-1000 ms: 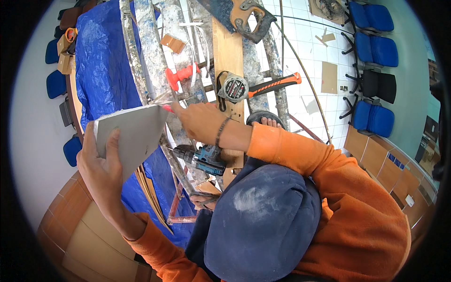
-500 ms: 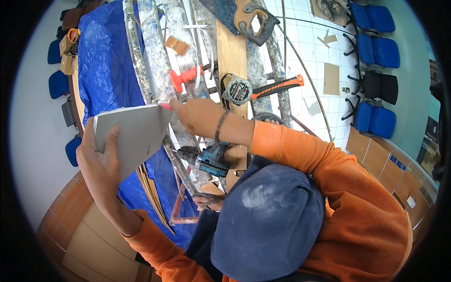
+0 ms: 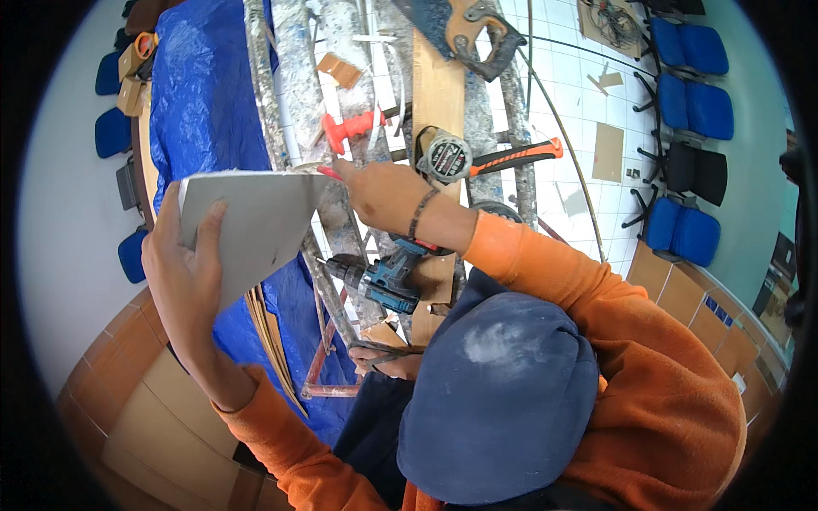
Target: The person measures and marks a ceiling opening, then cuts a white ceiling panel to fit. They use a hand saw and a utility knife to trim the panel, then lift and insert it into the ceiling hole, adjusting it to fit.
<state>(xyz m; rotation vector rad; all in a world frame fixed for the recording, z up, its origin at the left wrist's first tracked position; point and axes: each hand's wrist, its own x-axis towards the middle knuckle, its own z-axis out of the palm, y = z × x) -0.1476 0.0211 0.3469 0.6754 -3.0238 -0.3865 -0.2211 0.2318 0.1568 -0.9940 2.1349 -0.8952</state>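
Observation:
My left hand [image 3: 187, 289] grips a grey board [image 3: 256, 230] at its left side, fingers behind and thumb on the face. My right hand [image 3: 379, 192] is closed on a small red-handled tool [image 3: 331, 171] at the board's top right edge; its tip is too small to make out. Under my right wrist lies a blue-and-black cordless drill [image 3: 383, 281]. Beyond are a tape measure [image 3: 447, 157], an orange-and-black handle [image 3: 515, 155] partly behind it, a red grip [image 3: 345, 128] and a handsaw [image 3: 477, 43] by a wooden plank [image 3: 439, 94].
Paint-spattered scaffold boards [image 3: 324, 47] stand over a tiled floor [image 3: 571, 102], with a blue tarp [image 3: 196, 85] on the left. Thin wood strips [image 3: 273, 349] lie near the lower left. Office chairs [image 3: 690, 119] line the right wall; cartons [image 3: 129, 94] sit far left.
The board and both hands have risen in the picture, my right hand also shifting rightward along with the tools around it. The red-handled tool remains at the board's edge.

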